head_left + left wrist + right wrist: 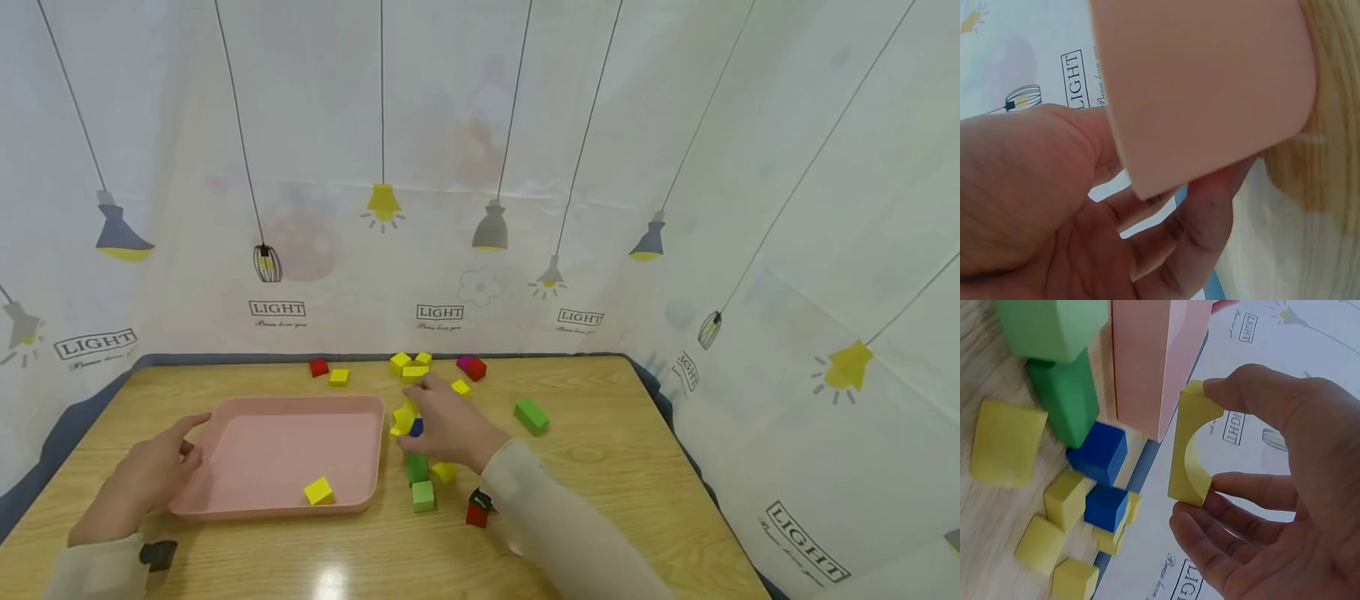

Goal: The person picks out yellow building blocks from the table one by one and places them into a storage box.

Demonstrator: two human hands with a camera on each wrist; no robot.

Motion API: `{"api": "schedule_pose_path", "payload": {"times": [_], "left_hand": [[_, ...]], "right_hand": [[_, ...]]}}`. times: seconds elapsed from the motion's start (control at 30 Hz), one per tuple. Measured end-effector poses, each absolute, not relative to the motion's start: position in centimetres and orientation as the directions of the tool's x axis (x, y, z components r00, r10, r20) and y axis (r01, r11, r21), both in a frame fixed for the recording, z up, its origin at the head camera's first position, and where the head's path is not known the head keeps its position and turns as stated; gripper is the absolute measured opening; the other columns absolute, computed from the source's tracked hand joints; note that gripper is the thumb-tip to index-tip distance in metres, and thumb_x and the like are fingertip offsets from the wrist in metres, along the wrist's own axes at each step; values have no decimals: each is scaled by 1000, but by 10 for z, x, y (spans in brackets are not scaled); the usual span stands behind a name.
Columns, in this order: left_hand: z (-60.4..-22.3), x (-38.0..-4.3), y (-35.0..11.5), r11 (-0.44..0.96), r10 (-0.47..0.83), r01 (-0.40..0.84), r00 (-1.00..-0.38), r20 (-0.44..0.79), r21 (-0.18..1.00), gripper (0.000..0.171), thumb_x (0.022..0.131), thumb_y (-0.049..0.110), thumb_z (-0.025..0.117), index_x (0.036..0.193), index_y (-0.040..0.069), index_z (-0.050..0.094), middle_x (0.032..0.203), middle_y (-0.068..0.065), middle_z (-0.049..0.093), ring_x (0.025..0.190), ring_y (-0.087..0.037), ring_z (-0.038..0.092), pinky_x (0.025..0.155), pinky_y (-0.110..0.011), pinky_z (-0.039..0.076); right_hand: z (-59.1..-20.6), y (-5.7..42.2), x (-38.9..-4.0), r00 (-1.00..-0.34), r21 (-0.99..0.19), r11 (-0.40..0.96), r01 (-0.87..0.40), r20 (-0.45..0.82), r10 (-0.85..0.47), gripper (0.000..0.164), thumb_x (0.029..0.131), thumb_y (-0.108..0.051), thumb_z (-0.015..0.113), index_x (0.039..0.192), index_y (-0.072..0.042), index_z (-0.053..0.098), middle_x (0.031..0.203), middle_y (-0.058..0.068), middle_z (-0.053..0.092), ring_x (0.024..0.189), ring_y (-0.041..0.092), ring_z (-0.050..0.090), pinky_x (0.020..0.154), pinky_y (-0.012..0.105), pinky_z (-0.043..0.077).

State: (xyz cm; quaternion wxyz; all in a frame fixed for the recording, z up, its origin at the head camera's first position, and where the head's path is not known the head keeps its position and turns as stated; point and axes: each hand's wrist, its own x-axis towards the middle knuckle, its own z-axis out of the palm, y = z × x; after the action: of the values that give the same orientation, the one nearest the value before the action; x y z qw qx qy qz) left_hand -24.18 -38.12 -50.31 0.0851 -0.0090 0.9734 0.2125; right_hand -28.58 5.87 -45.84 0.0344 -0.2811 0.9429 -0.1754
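The yellow arch (1182, 434) sits between right-hand fingers (1260, 491).

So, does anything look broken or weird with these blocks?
Nothing looks broken. The yellow block in the right hand has a scoop cut out, which looks odd, but its curve is smooth, so it was probably made that way. Other blocks lie scattered over the table.

Backdrop (675, 67): hangs pale, bears printed lamps (491, 229), LIGHT lettering (440, 312)
Tabletop (622, 475): shows wood grain
Border (217, 359): lines far edge, slate blue
Glare (330, 579): gleams on near side
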Motion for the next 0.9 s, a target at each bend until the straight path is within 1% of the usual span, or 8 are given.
{"api": "schedule_pose_path", "payload": {"times": [0.13,0.23,0.37,0.47,0.63,0.77,0.9], "left_hand": [[-503,-240,-380,910,4,-70,-984,-177,409,62,115,9,57,169,-12,35,122,-38,73,88,-28,68,73,-40,52],[-502,-239,-379,912,0,-71,-985,-173,405,61,115,8,56,169,-12,35,123,-38,73,89,-28,68,73,-40,51],[-502,-239,-378,916,3,-63,-987,-162,396,61,115,8,56,168,-12,36,124,-39,73,88,-28,68,73,-41,51],[-502,-239,-379,918,1,-66,-986,-169,392,61,115,8,57,168,-12,36,125,-40,72,88,-28,68,74,-42,53],[-503,-241,-380,914,-14,-92,-980,-196,395,63,115,9,58,170,-10,34,129,-41,71,89,-29,68,76,-43,54],[-505,-243,-381,911,-20,-103,-978,-206,400,64,115,10,58,171,-9,34,129,-41,70,90,-29,68,76,-42,54],[-505,-243,-382,912,-6,-86,-980,-199,400,63,114,9,58,169,-10,34,128,-41,70,90,-30,68,76,-43,54]], "right_hand": [[-459,46,-284,-825,-334,773,-539,26,-564,76,103,-41,91,166,-8,64,160,12,66,136,23,68,119,36,61],[-458,38,-282,-812,-328,762,-559,31,-582,74,102,-43,91,164,-10,66,156,9,68,130,21,69,117,33,61],[-459,26,-280,-814,-368,756,-541,2,-581,71,101,-41,92,161,-12,69,152,5,66,120,15,64,110,26,61],[-461,18,-279,-812,-375,757,-536,-19,-584,71,101,-41,92,161,-12,68,154,4,64,117,12,63,108,24,61],[-466,6,-276,-801,-374,750,-546,-29,-598,74,99,-42,95,162,-15,68,157,3,64,117,9,64,109,24,61],[-467,-4,-273,-809,-384,765,-517,-75,-584,77,97,-43,97,164,-21,67,159,-2,63,118,8,63,109,25,62],[-470,-13,-271,-804,-365,777,-513,-115,-584,80,97,-44,97,167,-25,64,167,-5,57,120,7,62,112,25,61]]}}
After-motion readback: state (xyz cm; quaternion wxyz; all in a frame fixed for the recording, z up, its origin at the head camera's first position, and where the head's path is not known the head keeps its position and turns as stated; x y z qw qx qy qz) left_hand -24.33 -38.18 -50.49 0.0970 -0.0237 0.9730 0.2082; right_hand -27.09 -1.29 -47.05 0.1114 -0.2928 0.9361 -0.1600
